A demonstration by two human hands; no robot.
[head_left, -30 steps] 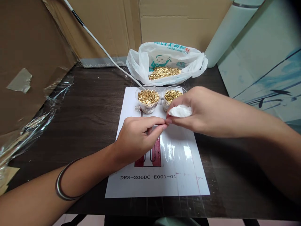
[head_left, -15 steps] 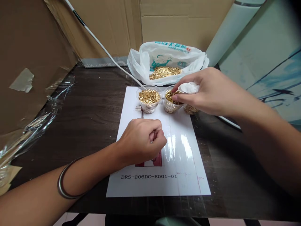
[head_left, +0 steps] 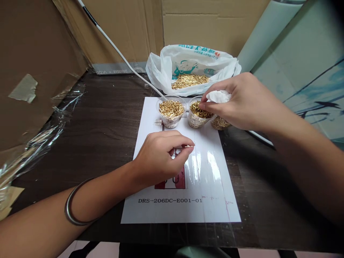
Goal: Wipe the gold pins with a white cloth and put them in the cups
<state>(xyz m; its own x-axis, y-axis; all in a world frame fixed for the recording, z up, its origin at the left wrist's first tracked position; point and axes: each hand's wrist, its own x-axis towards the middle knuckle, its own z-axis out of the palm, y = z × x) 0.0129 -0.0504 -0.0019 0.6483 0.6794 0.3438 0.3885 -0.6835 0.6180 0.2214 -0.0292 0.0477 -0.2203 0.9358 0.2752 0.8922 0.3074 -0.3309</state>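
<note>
My left hand (head_left: 161, 157) rests curled on a white printed sheet (head_left: 212, 193) and pinches a thin gold pin (head_left: 189, 146) that sticks out to the right from its fingertips. My right hand (head_left: 236, 102) hovers over the middle clear cup (head_left: 197, 116) of gold pins, its fingers pinched at the cup's rim and a crumpled white tissue (head_left: 219, 96) tucked in the palm. A second clear cup (head_left: 170, 111) of gold pins stands to the left. A third cup (head_left: 220, 123) is half hidden under my right hand.
A white plastic bag (head_left: 193, 66) holding a heap of gold pins lies behind the cups. A white cable (head_left: 118, 53) runs from the back left to the cups. Cardboard walls stand behind and to the left, with crinkled clear film (head_left: 40, 139) on the dark wooden table (head_left: 104, 118).
My right hand left the left hand and moved back to the middle cup with the tissue. My left hand closed, then pushed a gold pin out between its fingertips.
</note>
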